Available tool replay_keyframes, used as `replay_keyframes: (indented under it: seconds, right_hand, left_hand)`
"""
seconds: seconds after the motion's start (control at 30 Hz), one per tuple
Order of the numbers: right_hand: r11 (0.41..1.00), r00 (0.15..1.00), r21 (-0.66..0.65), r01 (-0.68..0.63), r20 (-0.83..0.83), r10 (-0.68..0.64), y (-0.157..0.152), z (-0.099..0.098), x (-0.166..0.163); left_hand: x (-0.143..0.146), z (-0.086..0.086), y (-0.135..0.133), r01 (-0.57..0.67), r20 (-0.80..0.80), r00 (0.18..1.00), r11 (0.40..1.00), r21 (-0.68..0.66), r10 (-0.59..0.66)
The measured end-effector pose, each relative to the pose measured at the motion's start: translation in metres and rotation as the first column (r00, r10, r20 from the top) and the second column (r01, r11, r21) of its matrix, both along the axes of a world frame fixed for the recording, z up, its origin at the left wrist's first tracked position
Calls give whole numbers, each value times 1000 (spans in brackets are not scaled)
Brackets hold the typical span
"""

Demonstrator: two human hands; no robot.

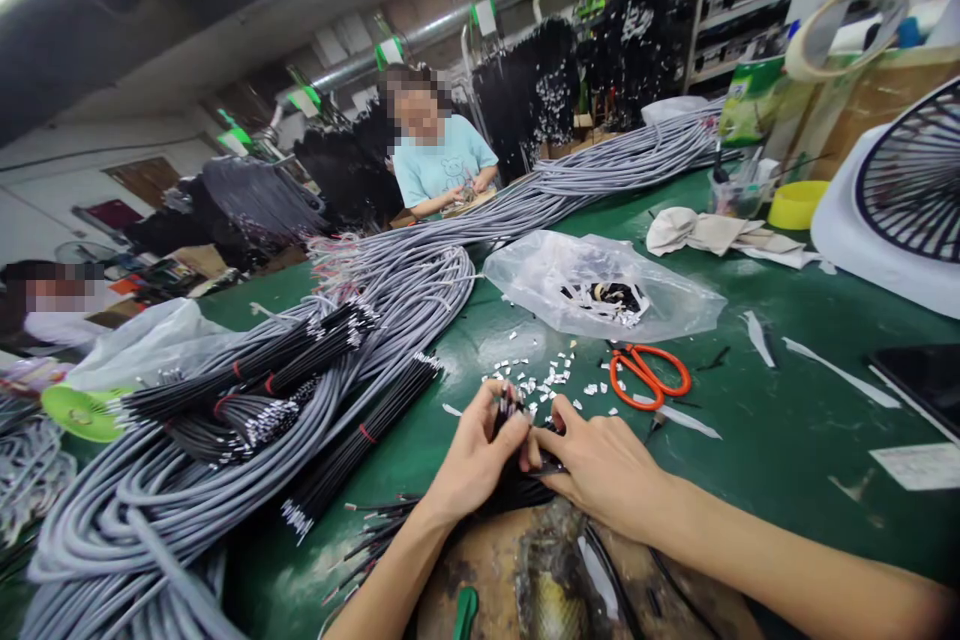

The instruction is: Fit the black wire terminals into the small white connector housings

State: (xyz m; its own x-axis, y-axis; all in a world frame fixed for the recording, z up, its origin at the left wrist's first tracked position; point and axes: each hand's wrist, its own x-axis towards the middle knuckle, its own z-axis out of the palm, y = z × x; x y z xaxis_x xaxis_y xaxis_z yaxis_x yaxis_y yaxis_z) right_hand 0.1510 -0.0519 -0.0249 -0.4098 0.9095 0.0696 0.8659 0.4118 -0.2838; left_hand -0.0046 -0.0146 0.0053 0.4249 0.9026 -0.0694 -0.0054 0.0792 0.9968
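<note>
My left hand (pixel 474 450) is closed, thumb and fingers pinching the stripped ends of thin black cables (pixel 508 406). Right against it, my right hand (pixel 607 465) has its fingers bent around the same black cables; its fingertips are partly hidden. Below both hands, a loose bunch of black cables (pixel 386 525) fans out to the left over the table edge of a worn wooden board (pixel 480 560). Small white tags (pixel 551 375) lie scattered just beyond my fingers. Orange-handled scissors (pixel 651 375) rest to the right of them.
Thick grey cable coils (pixel 247 510) fill the left of the green table (pixel 795 480), with tied black cable bundles (pixel 367 440) on and beside them. A clear plastic bag (pixel 525 270) lies ahead. At right stand a fan (pixel 862 230) and a phone (pixel 926 380). A co-worker (pixel 442 165) sits opposite.
</note>
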Motion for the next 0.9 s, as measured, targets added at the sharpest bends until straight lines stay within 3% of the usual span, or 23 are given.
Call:
replay_keyframes:
  seconds: [0.1,0.23,0.33,0.4,0.47,0.53,0.6,0.73,0.83,0.9]
  right_hand:
    - [1000,1000,-12,5,5,-5,1,0,3]
    - [999,1000,-32,18,23,-17,2,2,5]
    - [999,999,-43,22,38,-21,2,11,6]
    - [998,999,-50,22,49,-20,3,17,7]
    - [997,998,-71,30,63,-25,5,22,9]
    - [993,997,-111,37,74,-29,8,24,14]
    - [989,998,-139,41,49,-34,11,22,21]
    - [997,953,-20,74,-293,-77,16,14,33]
    - [991,803,38,127,-590,-81,16,14,32]
    - [989,714,31,144,-696,-82,14,16,28]
  left_hand:
    - [-7,-6,-1,175,-130,976,985,-13,-175]
    - [-17,4,5,313,-361,877,947,-69,-316]
    - [-16,16,7,155,-395,912,984,83,-110]
    - [-11,17,5,-69,-260,959,985,160,110]
    - [-5,14,4,-240,-91,963,959,152,255]
    - [-1,7,3,-286,-9,957,949,129,290]
    - [1,0,2,-244,-18,969,962,118,248]
    - [2,-11,-3,-139,-115,981,980,144,156]
    - [1,-12,-9,-110,-170,975,979,173,140]
    - [1,-10,-12,-97,-201,970,978,185,135]
